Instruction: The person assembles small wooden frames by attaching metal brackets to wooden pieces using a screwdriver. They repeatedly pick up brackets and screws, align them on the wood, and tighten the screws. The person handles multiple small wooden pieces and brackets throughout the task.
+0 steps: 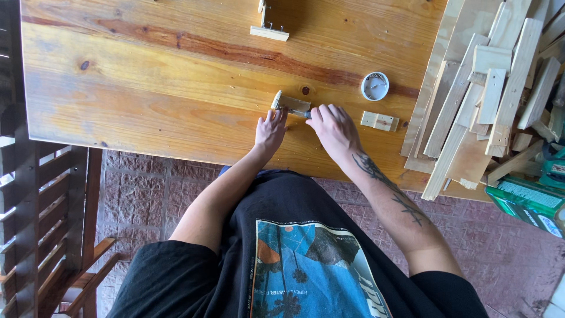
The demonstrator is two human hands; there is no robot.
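A varnished pine bench (147,88) stands over a reddish paved floor (153,194). Near its front edge lies a small wooden piece (289,103). The left hand (271,128) rests on its near left end, fingers together and pressing down. The right hand (333,125) touches its right end, fingers curled around something I cannot make out. Just to the right lies a small wooden block (379,121), and beyond it a round white lid (375,86). Scrap wood strips (488,94) are piled at the bench's right end.
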